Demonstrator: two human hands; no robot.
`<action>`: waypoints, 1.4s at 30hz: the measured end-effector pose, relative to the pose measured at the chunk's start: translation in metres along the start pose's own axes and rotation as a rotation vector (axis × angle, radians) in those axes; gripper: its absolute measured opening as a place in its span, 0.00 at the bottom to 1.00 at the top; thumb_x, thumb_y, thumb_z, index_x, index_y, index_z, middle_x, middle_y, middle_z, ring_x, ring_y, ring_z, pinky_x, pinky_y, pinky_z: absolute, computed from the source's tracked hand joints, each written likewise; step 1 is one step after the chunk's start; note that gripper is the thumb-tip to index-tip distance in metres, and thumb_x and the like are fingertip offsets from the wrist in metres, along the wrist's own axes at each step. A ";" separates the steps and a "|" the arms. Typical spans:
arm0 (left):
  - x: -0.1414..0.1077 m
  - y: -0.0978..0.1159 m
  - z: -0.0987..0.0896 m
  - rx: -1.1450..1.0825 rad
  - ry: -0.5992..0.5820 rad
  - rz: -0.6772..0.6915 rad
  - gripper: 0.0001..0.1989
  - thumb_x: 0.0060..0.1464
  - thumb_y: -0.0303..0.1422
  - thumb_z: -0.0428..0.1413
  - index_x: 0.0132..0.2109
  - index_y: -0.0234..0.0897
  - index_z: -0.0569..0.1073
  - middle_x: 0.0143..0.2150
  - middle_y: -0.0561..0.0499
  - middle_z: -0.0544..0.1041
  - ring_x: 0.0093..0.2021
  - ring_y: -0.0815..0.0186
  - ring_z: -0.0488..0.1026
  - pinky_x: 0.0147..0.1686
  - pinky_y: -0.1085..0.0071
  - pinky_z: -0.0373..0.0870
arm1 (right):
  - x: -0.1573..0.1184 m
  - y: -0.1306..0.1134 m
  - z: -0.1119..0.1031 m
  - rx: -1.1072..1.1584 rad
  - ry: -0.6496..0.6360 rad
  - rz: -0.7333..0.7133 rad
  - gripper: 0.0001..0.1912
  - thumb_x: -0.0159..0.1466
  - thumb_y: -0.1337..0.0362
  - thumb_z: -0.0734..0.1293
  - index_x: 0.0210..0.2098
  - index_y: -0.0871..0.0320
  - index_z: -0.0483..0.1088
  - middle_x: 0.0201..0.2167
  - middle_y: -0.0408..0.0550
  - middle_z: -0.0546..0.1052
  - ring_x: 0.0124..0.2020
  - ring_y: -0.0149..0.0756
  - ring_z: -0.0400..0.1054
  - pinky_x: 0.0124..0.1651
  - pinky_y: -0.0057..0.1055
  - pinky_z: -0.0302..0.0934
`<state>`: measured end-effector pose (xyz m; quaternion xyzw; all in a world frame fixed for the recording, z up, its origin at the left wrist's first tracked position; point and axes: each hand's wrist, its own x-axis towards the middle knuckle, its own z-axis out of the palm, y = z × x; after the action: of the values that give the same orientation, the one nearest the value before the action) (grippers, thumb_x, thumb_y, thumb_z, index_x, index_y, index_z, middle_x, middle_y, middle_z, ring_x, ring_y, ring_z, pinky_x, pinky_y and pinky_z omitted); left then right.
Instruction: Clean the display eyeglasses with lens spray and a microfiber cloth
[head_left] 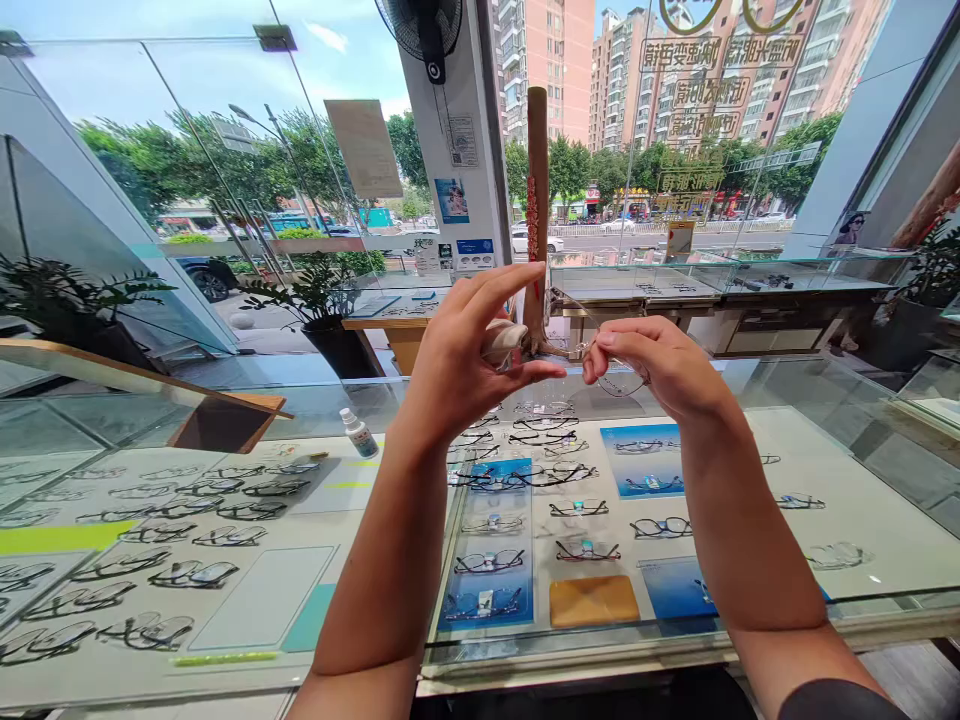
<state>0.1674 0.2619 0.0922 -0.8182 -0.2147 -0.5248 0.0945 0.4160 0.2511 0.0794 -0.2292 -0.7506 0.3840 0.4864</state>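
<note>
In the head view, one pair of thin-rimmed glasses (621, 382) is held in the fingers of the right hand (664, 365), which are closed on it above the far side of the glass-topped bench (585, 655); a round lens hangs just below the fingertips. The left hand (459, 350) has its thumb and forefinger spread apart, facing the glasses across a gap, while its other fingers curl round one pale cloth (504, 342) against the palm. One white bottle (359, 434) stands on the bench, left of the left forearm; its contents cannot be made out. Inside the bench lie many display frames (587, 551), too overlapped for a sure count, three blue cards (523, 530) with frames on them, and one flat yellow-brown piece (592, 601) at the near side. Far left, a black pot (343, 350) holds a leafy plant (311, 290).
</note>
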 end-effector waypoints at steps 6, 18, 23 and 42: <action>-0.003 -0.003 0.005 0.157 0.004 0.101 0.32 0.57 0.53 0.70 0.64 0.47 0.77 0.55 0.46 0.84 0.48 0.56 0.79 0.51 0.58 0.75 | -0.002 -0.002 0.000 -0.033 -0.028 0.003 0.18 0.71 0.59 0.68 0.25 0.54 0.78 0.27 0.44 0.80 0.34 0.35 0.73 0.49 0.37 0.66; -0.002 -0.002 0.006 0.161 0.096 0.105 0.28 0.59 0.53 0.68 0.61 0.47 0.78 0.56 0.45 0.85 0.51 0.56 0.81 0.52 0.59 0.77 | -0.001 0.004 0.010 -0.222 0.500 -0.311 0.12 0.70 0.54 0.70 0.34 0.54 0.74 0.34 0.44 0.78 0.39 0.36 0.74 0.47 0.38 0.70; -0.004 0.000 0.005 0.173 0.212 0.003 0.30 0.56 0.55 0.70 0.60 0.46 0.78 0.56 0.45 0.83 0.47 0.57 0.81 0.50 0.59 0.79 | 0.008 0.017 -0.006 -0.205 0.889 -0.562 0.14 0.75 0.51 0.64 0.36 0.52 0.65 0.32 0.42 0.71 0.36 0.35 0.71 0.47 0.38 0.68; -0.008 0.034 -0.005 0.084 0.390 -0.214 0.24 0.60 0.50 0.70 0.59 0.49 0.77 0.55 0.48 0.82 0.58 0.53 0.81 0.54 0.53 0.84 | -0.002 0.011 0.018 -0.718 0.763 -0.611 0.24 0.69 0.51 0.70 0.64 0.45 0.72 0.54 0.50 0.76 0.52 0.47 0.73 0.56 0.52 0.72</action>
<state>0.1756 0.2279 0.0892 -0.6690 -0.2996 -0.6709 0.1117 0.4001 0.2498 0.0654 -0.2746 -0.6376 -0.1598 0.7018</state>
